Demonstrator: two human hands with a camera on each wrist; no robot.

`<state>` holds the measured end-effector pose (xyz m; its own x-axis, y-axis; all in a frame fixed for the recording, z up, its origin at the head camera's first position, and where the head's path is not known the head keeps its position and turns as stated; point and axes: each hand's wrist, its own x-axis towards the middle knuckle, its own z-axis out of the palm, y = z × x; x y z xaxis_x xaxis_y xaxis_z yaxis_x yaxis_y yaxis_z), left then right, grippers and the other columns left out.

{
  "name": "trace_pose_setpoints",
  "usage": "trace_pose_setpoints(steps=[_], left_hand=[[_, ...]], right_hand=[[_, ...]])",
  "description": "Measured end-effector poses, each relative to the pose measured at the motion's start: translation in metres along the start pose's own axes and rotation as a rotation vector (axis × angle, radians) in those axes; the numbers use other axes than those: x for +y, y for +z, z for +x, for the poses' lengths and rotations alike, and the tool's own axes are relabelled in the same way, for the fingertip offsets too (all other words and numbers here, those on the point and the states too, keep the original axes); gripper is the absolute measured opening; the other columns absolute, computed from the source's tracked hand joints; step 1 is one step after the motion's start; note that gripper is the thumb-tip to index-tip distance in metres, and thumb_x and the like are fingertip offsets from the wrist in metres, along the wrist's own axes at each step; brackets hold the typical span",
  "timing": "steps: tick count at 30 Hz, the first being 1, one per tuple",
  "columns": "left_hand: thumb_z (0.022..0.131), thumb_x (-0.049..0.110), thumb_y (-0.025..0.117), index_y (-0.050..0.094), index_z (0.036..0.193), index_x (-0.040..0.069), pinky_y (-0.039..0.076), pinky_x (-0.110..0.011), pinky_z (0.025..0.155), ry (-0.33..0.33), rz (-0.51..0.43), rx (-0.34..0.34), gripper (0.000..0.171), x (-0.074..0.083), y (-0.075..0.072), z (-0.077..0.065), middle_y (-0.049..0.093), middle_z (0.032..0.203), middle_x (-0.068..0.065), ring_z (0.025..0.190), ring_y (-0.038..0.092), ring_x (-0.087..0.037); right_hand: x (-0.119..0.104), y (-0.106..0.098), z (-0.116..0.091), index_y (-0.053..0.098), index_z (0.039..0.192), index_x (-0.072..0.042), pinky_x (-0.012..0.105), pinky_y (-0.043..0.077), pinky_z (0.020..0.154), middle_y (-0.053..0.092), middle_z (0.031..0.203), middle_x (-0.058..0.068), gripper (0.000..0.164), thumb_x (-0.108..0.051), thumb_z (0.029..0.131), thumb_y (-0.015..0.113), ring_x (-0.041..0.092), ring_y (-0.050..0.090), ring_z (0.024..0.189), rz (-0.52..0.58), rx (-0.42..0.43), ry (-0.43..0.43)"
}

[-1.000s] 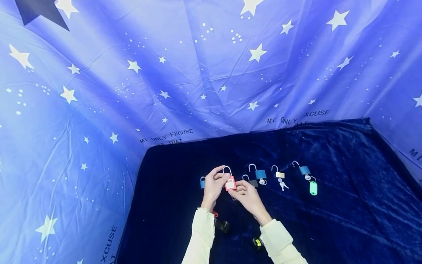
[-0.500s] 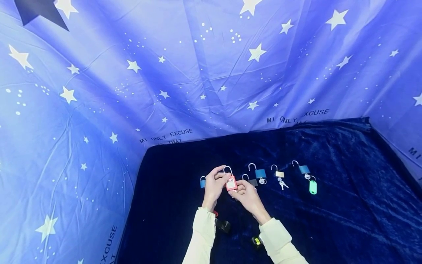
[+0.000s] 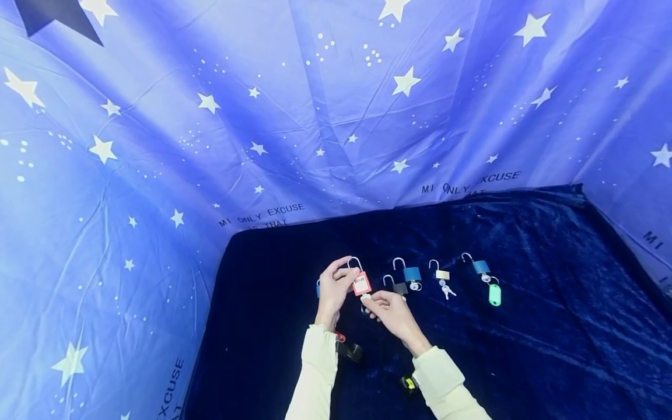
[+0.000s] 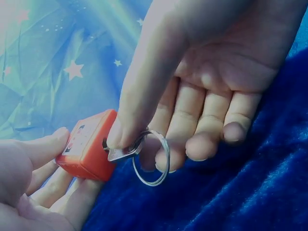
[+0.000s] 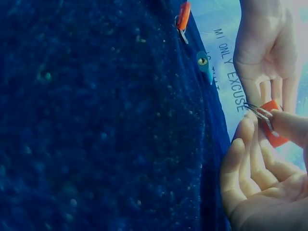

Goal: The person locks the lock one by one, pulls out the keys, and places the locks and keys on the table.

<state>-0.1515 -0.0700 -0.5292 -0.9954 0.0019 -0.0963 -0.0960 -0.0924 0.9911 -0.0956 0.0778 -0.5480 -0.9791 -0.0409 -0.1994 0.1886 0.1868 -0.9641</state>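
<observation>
My left hand point(image 3: 332, 291) grips a red padlock point(image 3: 361, 284) by its body, its silver shackle pointing up and a white label facing me. With thumb and fingers my right hand point(image 3: 394, 314) pinches the key point(image 4: 124, 153) at the padlock's underside. The key's tip is at the keyhole, partly hidden by my right thumb in the left wrist view. From the key hangs a metal split ring point(image 4: 167, 159), loose beside the curled fingers. In the right wrist view the red padlock shows behind my right thumb.
To the right lie several padlocks with raised shackles: a dark one point(image 3: 401, 289), a blue one point(image 3: 412, 274), a brass one point(image 3: 443, 275) and another blue one point(image 3: 480, 268) with a green tag point(image 3: 494, 295). Black items point(image 3: 349, 351) lie near my left sleeve on dark blue velvet point(image 3: 262, 326).
My right hand has moved slightly down from the padlock's lower edge, and the key's head now shows below the body. The left hand and padlock have shifted slightly up and left in view.
</observation>
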Motion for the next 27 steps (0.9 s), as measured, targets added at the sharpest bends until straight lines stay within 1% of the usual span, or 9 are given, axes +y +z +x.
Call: trace_pose_setpoints(steps=[5, 10, 13, 16, 17, 20, 22, 25, 27], left_hand=[[0.087, 0.009, 0.076, 0.06, 0.132, 0.002, 0.059, -0.024, 0.067, 0.005, 0.009, 0.026, 0.048, 0.0, -0.003, 0.002, 0.075, 0.088, -0.005, 0.076, 0.069, -0.006], [0.088, 0.007, 0.075, 0.061, 0.131, 0.002, 0.058, -0.023, 0.065, 0.008, 0.002, 0.028, 0.046, -0.001, -0.006, 0.004, 0.074, 0.09, -0.01, 0.074, 0.069, -0.006], [0.087, 0.008, 0.075, 0.062, 0.13, 0.003, 0.058, -0.022, 0.063, 0.017, 0.012, 0.033, 0.045, -0.002, -0.007, 0.003, 0.074, 0.089, -0.008, 0.074, 0.068, -0.006], [0.087, 0.009, 0.075, 0.062, 0.129, 0.002, 0.058, -0.022, 0.063, 0.052, 0.013, 0.03, 0.044, -0.003, -0.007, 0.003, 0.074, 0.086, -0.003, 0.074, 0.068, -0.006], [0.087, 0.008, 0.075, 0.062, 0.128, 0.0, 0.058, -0.023, 0.063, 0.073, 0.017, 0.029, 0.044, -0.003, -0.006, 0.003, 0.074, 0.085, -0.003, 0.074, 0.069, -0.007], [0.087, 0.009, 0.075, 0.061, 0.129, -0.002, 0.058, -0.023, 0.062, 0.095, 0.014, 0.031, 0.045, -0.005, -0.005, 0.004, 0.074, 0.084, -0.001, 0.074, 0.068, -0.008], [0.087, 0.01, 0.075, 0.061, 0.129, -0.002, 0.058, -0.023, 0.063, 0.081, 0.01, 0.043, 0.046, -0.005, -0.004, 0.003, 0.075, 0.085, -0.005, 0.073, 0.069, -0.008], [0.087, 0.01, 0.076, 0.062, 0.13, 0.001, 0.058, -0.023, 0.063, 0.036, -0.001, 0.073, 0.046, -0.004, -0.003, 0.002, 0.074, 0.087, -0.007, 0.072, 0.068, -0.008], [0.087, 0.01, 0.076, 0.064, 0.129, 0.003, 0.058, -0.023, 0.063, 0.018, -0.001, 0.093, 0.044, -0.003, -0.002, 0.001, 0.074, 0.086, -0.007, 0.071, 0.067, -0.008]], right_hand=[[0.0, -0.001, -0.001, 0.072, 0.091, 0.004, 0.024, 0.054, 0.059, 0.07, 0.075, 0.01, 0.023, -0.018, 0.096, 0.066, 0.011, 0.061, 0.063, 0.021, -0.048, -0.035], [0.0, -0.001, -0.001, 0.073, 0.094, 0.005, 0.026, 0.057, 0.061, 0.07, 0.076, 0.013, 0.023, -0.017, 0.096, 0.066, 0.012, 0.063, 0.063, 0.029, -0.066, -0.048], [-0.001, -0.001, -0.002, 0.072, 0.094, 0.007, 0.027, 0.057, 0.061, 0.07, 0.077, 0.018, 0.021, -0.013, 0.096, 0.065, 0.015, 0.064, 0.064, 0.023, -0.061, -0.059], [-0.001, -0.001, -0.002, 0.072, 0.094, 0.009, 0.029, 0.058, 0.061, 0.07, 0.078, 0.023, 0.019, -0.008, 0.096, 0.063, 0.019, 0.065, 0.065, 0.001, -0.051, -0.063], [-0.001, -0.001, -0.002, 0.072, 0.094, 0.01, 0.029, 0.058, 0.061, 0.07, 0.078, 0.023, 0.019, -0.008, 0.096, 0.063, 0.02, 0.065, 0.065, -0.004, -0.048, -0.063], [-0.001, -0.002, -0.003, 0.073, 0.094, 0.008, 0.026, 0.057, 0.061, 0.071, 0.077, 0.02, 0.019, -0.009, 0.096, 0.064, 0.018, 0.065, 0.065, -0.002, -0.045, -0.067], [-0.002, -0.003, -0.004, 0.074, 0.094, 0.006, 0.025, 0.057, 0.061, 0.071, 0.076, 0.017, 0.02, -0.012, 0.095, 0.066, 0.016, 0.065, 0.065, 0.01, -0.043, -0.079], [-0.014, -0.006, -0.011, 0.073, 0.094, 0.008, 0.031, 0.059, 0.063, 0.071, 0.077, 0.02, 0.02, -0.01, 0.095, 0.066, 0.021, 0.066, 0.066, 0.02, -0.051, -0.093], [-0.015, -0.007, -0.011, 0.073, 0.094, 0.008, 0.033, 0.059, 0.064, 0.071, 0.076, 0.02, 0.02, -0.011, 0.095, 0.066, 0.022, 0.067, 0.066, 0.02, -0.048, -0.089]])
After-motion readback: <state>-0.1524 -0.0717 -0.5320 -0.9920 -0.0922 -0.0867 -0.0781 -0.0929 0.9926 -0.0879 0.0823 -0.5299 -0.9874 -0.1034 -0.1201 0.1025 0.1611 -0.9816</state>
